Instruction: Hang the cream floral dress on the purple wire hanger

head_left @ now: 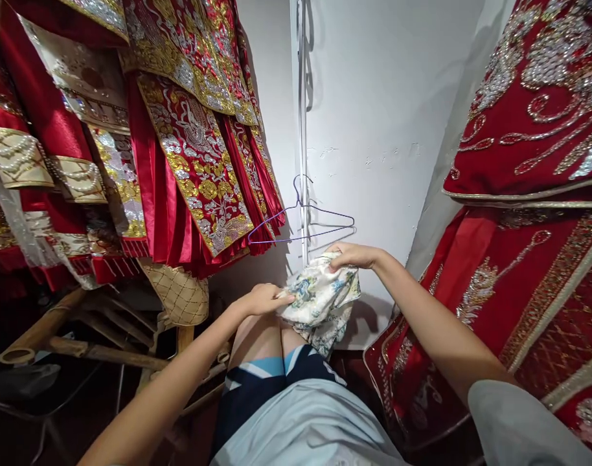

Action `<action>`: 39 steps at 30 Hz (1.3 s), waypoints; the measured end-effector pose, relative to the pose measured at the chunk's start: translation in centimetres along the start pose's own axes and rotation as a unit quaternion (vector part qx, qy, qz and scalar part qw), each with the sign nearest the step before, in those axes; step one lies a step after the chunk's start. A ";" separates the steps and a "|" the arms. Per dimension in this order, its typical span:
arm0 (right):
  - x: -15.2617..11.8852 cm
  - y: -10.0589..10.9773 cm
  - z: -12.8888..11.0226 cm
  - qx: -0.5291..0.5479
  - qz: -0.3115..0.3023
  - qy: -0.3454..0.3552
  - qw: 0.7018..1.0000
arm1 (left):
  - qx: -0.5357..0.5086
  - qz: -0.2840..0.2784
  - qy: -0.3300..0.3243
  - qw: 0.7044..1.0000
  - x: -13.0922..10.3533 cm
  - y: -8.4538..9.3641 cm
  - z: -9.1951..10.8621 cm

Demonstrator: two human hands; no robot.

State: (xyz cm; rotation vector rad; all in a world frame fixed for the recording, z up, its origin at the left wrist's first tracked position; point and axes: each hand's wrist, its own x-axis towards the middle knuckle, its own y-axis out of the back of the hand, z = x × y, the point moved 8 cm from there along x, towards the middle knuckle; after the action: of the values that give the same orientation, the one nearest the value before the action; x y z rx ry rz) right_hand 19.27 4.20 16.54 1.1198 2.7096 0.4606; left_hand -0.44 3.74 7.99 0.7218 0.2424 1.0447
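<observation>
A white floral cloth (pixel 320 294), patterned in blue and green, hangs bunched between my two hands in front of my knees. My left hand (pixel 265 299) pinches its left edge, thumb on top. At the cloth's upper right, my right hand (pixel 347 256) grips it with the thumb over the fabric and the fingers behind. The lower part droops in folds beside my thigh; whether it is a garment I cannot tell. Just above the hands, a thin purple wire hanger (pixel 300 206) hangs bare against the white wall.
Red garments with gold and silver embroidery (pixel 199 142) hang at the left. More red beaded garments (pixel 534 142) hang close on the right, near my right arm. A bamboo chair or frame (pixel 82 346) stands low at the left. A white vertical strip (pixel 303 97) runs down the wall (pixel 374 97).
</observation>
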 end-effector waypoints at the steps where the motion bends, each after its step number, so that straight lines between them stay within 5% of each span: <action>1: 0.0 1.5 -0.1 -0.022 0.056 0.015 0.998 | 0.048 0.017 0.007 0.999 -0.2 1.2 -0.9; 5: 0.2 5.9 -1.5 -0.050 0.253 0.125 0.958 | 0.103 0.072 0.030 0.992 -0.2 5.4 -2.3; 9: 0.9 8.1 -2.0 -0.016 0.381 0.163 0.910 | 0.093 0.041 0.022 0.995 0.1 5.6 -0.7; 13: 3.5 7.8 -0.5 0.020 0.344 0.124 0.931 | 0.055 -0.016 0.001 0.998 -0.3 2.8 1.4; 16: 5.1 7.1 1.5 0.022 0.319 0.086 0.944 | -0.100 -0.041 -0.001 0.994 -0.9 0.9 2.5; 19: 6.1 6.8 3.2 0.000 0.333 0.069 0.940 | -0.313 -0.010 0.009 0.950 -1.3 1.0 3.2; 22: 6.6 6.8 4.2 -0.038 0.356 0.072 0.931 | -0.394 0.000 0.019 0.919 -1.9 1.9 3.5; 26: 6.2 7.1 4.8 -0.094 0.362 0.078 0.924 | -0.302 -0.045 0.078 0.949 -3.0 2.0 2.4; 29: 5.0 7.7 4.8 -0.131 0.363 0.084 0.919 | -0.201 -0.174 0.143 0.953 -4.4 0.0 0.7; 31: 4.2 8.0 4.8 -0.149 0.367 0.086 0.914 | -0.037 -0.230 0.178 0.956 -5.0 -0.8 -1.1; 34: 3.2 8.5 4.9 -0.166 0.377 0.080 0.908 | 0.212 -0.141 0.182 0.950 -3.7 1.4 -2.5; 39: 2.3 9.0 4.8 -0.176 0.388 0.066 0.902 | 0.272 0.024 0.131 0.953 -0.7 7.0 -0.1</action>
State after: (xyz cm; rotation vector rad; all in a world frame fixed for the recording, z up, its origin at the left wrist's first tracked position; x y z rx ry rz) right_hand 24.86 12.94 15.08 2.0630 2.0197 1.1092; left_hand -5.75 5.30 12.31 1.0868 0.7670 1.1312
